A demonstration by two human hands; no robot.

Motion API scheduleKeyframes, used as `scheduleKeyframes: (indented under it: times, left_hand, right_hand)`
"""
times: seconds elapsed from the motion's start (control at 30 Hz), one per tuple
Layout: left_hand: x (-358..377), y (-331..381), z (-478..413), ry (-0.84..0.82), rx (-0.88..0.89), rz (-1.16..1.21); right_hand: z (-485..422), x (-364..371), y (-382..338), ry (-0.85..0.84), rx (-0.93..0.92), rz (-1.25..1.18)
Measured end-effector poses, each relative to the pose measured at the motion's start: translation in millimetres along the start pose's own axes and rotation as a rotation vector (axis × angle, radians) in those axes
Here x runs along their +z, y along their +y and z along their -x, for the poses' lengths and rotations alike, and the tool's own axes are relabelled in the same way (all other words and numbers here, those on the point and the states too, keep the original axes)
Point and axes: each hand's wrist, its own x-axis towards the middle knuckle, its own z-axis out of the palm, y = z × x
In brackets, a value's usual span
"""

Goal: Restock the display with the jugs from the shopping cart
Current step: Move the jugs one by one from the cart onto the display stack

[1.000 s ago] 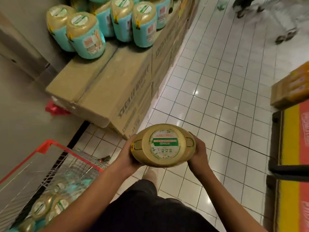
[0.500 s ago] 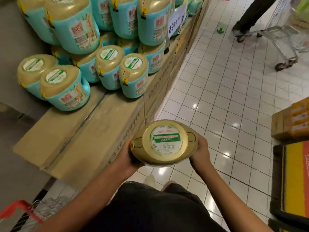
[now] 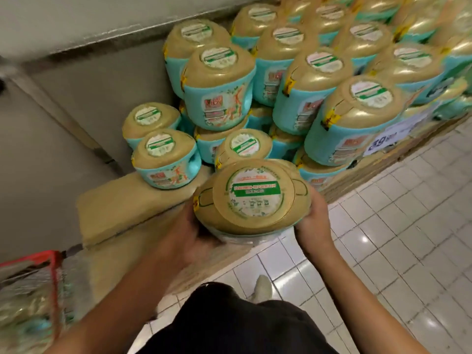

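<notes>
I hold a gold-topped jug (image 3: 252, 198) between both hands, its round white and green label facing up. My left hand (image 3: 194, 233) grips its left side from below; my right hand (image 3: 313, 223) grips its right side. The jug hovers over the front edge of the cardboard boxes (image 3: 120, 208) that form the display base. Behind it stand several teal and gold jugs (image 3: 219, 90), stacked in two layers. The red-rimmed shopping cart (image 3: 33, 284) at the lower left holds more jugs, blurred.
A grey wall (image 3: 76, 98) runs behind the display at the left. White floor tiles (image 3: 396, 251) spread to the right. A white price sign (image 3: 390, 139) hangs on the display's right front. My foot (image 3: 261, 287) stands close to the boxes.
I have stepped closer and turned left toward the display. The jug in both hands has moved forward over the boxes' edge. The stacked jugs now fill the upper view, and the cart is back in sight.
</notes>
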Motion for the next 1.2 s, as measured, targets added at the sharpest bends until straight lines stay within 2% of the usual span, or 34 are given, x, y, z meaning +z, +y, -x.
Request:
scheduleKeyframes:
  times: [0.07, 0.17, 0.4, 0.47, 0.6, 0.7, 0.8, 0.93, 1.07, 1.2]
  left_hand:
    - [13.4, 8.8, -3.5, -0.022, 0.084, 0.071]
    - [25.7, 19.7, -12.5, -0.016, 0.186, 0.195]
    - [55.7, 62.3, -38.3, 0.115, 0.248, 0.218]
    - [61.6, 73.5, -48.4, 0.172, 0.231, 0.215]
    - [71.8, 84.9, -67.4, 0.237, 0.173, 0.192]
    - [78.3, 82.4, -79.2, 0.247, 0.228, 0.239]
    - [80.2, 81.6, -88.4, 0.245, 0.279, 0.293]
    - [80.4, 80.0, -99.0, 0.271, 0.315, 0.345]
    - [80.3, 78.6, -106.0, 0.312, 0.347, 0.362]
    - [80.1, 74.6, -111.0, 0.345, 0.355, 0.312]
  right_hand:
    - [-33.9, -1.4, -4.8, -0.093, -0.030, -0.013]
    - [-77.3, -0.7, -2.5, -0.173, 0.019, -0.019]
    - [-143.8, 21.5, -1.2, -0.126, 0.135, -0.016]
    - [-153.0, 29.4, 3.3, -0.065, 0.159, -0.032]
    - [-153.8, 38.6, 20.6, 0.195, 0.233, -0.119]
    - [-141.9, 44.9, 26.3, 0.358, 0.241, -0.158]
    - [-123.4, 51.6, 24.5, 0.424, 0.187, -0.127]
    - [-109.9, 52.9, 26.2, 0.272, 0.097, -0.078]
    - [-114.2, 56.0, 24.4, 0.157, 0.029, 0.095]
    - [-113.5, 57.2, 27.8, 0.171, 0.034, 0.136]
